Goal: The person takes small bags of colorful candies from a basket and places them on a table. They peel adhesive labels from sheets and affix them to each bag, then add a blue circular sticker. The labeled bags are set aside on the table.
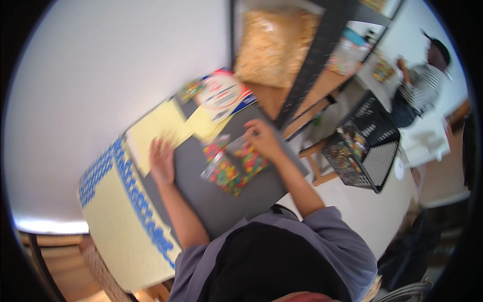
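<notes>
My left hand (162, 161) is held palm inward with its fingers apart, beside the pale yellow sheets (151, 130) on the dark grey tabletop (196, 204). It holds nothing, and its fingertips are blurred. My right hand (263, 139) has its fingers bent over the clear top of a plastic bag of colourful small pieces (253, 159). Blur hides whether those fingers grip the bag. Against that bag lies another clear bag of colourful pieces (225, 174), nearer to me. A further small bag (216, 149) sits just behind them.
At the back lie a printed red, white and blue packet (224, 94) and another bag of pieces (191, 90). A blue-patterned cream cloth (124, 222) covers the left side. Right stand a black perforated basket (371, 151) and a dark rack post (317, 64). Farther off sits a person (424, 87).
</notes>
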The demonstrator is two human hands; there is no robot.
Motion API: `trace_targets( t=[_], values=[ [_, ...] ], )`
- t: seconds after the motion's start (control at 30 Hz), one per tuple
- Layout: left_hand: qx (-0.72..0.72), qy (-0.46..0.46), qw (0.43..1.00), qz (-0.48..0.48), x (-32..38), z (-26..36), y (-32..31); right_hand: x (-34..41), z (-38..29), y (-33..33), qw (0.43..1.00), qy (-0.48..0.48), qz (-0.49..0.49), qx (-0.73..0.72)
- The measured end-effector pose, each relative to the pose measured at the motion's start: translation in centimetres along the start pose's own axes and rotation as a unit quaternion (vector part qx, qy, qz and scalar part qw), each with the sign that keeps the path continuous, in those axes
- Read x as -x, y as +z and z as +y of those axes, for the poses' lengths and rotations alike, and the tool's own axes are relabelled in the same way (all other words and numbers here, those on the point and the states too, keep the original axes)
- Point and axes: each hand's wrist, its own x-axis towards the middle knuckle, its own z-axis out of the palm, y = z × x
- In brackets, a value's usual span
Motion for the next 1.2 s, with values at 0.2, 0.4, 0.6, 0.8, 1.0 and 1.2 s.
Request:
trace_targets(
  t=[0.2, 0.4, 0.6, 0.8, 1.0, 1.2],
  values=[
    [0.042, -0.022, 0.997, -0.058, -0.8, -0.9, 0.6, 1.5, -1.0, 1.4, 0.992, -0.077, 0.017, 0.099],
    [-0.053, -0.025, 0.993, -0.101, -0.7, -2.0, 1.1, 2.2, -5.2, 1.7, 0.978, -0.057, -0.008, 0.198],
    [-0.151, 0.016, 0.982, -0.115, -0.6, -2.5, 1.3, 2.6, -8.9, 3.8, 0.947, -0.049, -0.040, 0.315],
    [-0.274, 0.034, 0.959, -0.067, -1.3, -3.2, 2.2, 2.0, -9.4, 7.9, 0.938, -0.148, -0.022, 0.312],
    [-0.250, 0.055, 0.963, -0.078, -1.7, -1.7, 4.1, 0.2, -9.0, 10.4, 0.926, -0.125, -0.080, 0.347],
    [-0.285, 0.092, 0.954, -0.025, -1.7, 0.9, 3.9, -1.6, -7.3, 9.4, 0.930, -0.184, -0.048, 0.314]
  ],
)
